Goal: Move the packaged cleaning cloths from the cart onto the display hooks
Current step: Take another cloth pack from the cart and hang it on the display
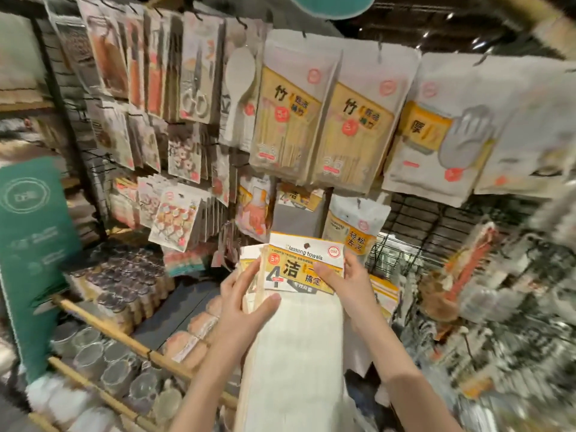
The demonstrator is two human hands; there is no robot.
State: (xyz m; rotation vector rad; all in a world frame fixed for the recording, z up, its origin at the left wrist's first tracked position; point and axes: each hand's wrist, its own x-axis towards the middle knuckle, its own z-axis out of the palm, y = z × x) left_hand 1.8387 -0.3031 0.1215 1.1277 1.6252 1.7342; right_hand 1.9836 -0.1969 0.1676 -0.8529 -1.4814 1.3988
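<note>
Head view: both hands grip a stack of packaged cleaning cloths (pixel 296 294), left hand (pixel 246 294) curled round its left edge, right hand (pixel 349 279) pinching the header card. Long axis runs vertical, header up. Display hooks (pixel 358 210) sit just above and ahead; right hand nearer.

Two bare forearms reach into view from the bottom edge, each ending in a bare hand. The left hand (pixel 246 304) and the right hand (pixel 349 285) carry no glove, and no ring or bracelet shows on the fingers or wrists in view. No watch or band shows on either wrist. No sleeve shows on either forearm up to the frame edge. The nails look short and unpainted.
</note>
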